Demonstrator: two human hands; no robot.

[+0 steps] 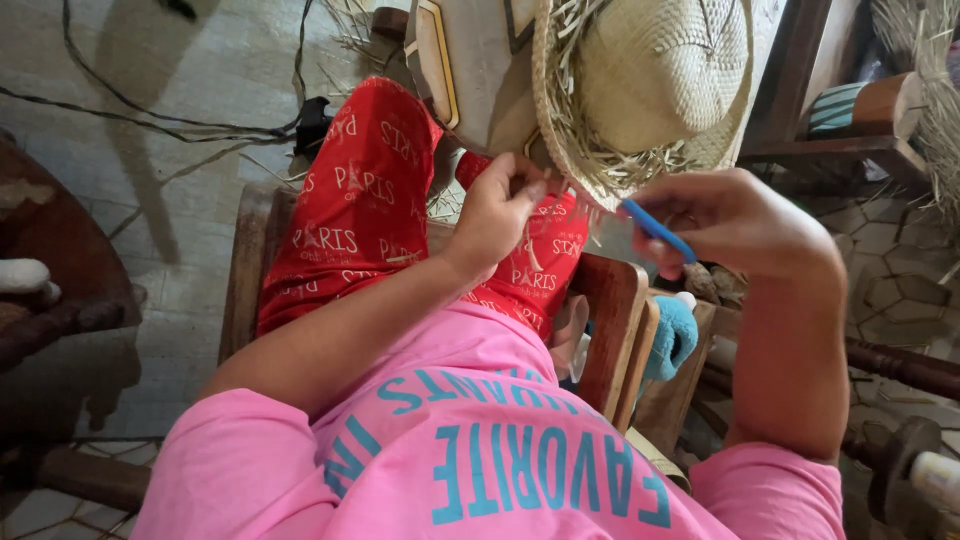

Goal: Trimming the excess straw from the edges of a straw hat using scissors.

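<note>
A pale woven straw hat with a frayed, unfinished brim lies on a stand above my knees. My left hand pinches loose straw strands at the hat's near brim edge. To its right, my right hand is closed on a thin blue tool whose tip points toward the brim. I sit on a wooden chair, wearing red patterned trousers and a pink shirt.
Black cables trail over the tiled floor at the upper left. A dark wooden piece of furniture stands at the left. A blue cloth hangs by the chair; a wooden shelf and more straw sit at the upper right.
</note>
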